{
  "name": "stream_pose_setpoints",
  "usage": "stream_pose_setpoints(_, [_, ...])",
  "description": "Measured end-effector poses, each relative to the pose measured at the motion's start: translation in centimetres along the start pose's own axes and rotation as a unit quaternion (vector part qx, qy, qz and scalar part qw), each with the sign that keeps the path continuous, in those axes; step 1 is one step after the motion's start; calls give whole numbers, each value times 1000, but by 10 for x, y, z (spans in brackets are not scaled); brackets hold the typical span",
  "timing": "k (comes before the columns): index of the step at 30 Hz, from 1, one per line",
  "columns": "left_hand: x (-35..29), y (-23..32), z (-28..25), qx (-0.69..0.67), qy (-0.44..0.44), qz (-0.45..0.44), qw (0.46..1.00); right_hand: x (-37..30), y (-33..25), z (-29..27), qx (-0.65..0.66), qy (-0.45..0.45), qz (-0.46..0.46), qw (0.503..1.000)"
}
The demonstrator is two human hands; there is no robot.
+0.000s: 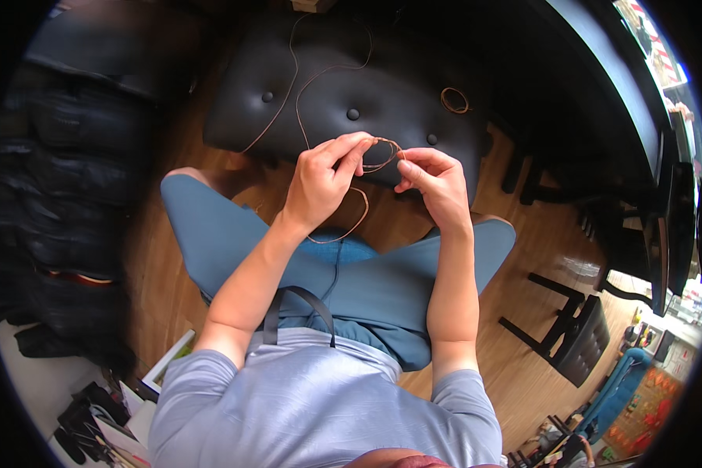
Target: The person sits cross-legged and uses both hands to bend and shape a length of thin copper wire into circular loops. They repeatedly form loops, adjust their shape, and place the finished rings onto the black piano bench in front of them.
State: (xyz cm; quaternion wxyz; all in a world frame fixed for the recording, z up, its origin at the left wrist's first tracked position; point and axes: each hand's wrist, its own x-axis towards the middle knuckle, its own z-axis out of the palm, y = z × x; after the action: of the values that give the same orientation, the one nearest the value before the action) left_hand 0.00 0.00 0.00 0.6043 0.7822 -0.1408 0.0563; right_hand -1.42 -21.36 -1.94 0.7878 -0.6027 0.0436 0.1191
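Cord [367, 205] partly hidden by hands [318, 178], beige object [314, 5] cut off

The surface [382, 86] is a black padded bench with a smooth, leather-like cover that catches a soft sheen. Three round buttons [352, 114] sink into it, in a line that slants from far left to near right. Two strands of thin brown cord [294, 72] trail over its left half, one dropping fairly straight from the far side to the near edge, the other bending midway. A small tan coil [455, 101] lies by itself near the right end. The bench stands on a wood-look floor [515, 253], with a black stool [583, 343] at right.
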Motion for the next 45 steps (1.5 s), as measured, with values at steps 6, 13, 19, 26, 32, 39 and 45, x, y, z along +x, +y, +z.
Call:
stream_pose_setpoints(6, [3,-7,1,106,35,113,987,-5,-7,10,59,-23,47,997])
stream_pose_setpoints(13, [-3,-4,11,-239,-25,-146,960,7,9,23,39,49,-183,981])
stream_pose_setpoints(19, [-4,-2,9,-264,-73,-191,943,7,10,18,5,5,-116,993])
stream_pose_setpoints(26, [0,3,2,-282,-94,-248,922,1,3,17,23,4,-46,999])
stream_pose_setpoints(32, [3,-3,0,-259,-80,-246,931,-5,-16,7,-36,-50,30,998])
stream_pose_setpoints(39, [4,2,0,-261,-62,-254,929,-8,-20,12,30,-102,43,993])
stream_pose_setpoints(45, [6,-12,-8,-176,-42,-158,971,-7,-24,-6,-11,-47,63,997])
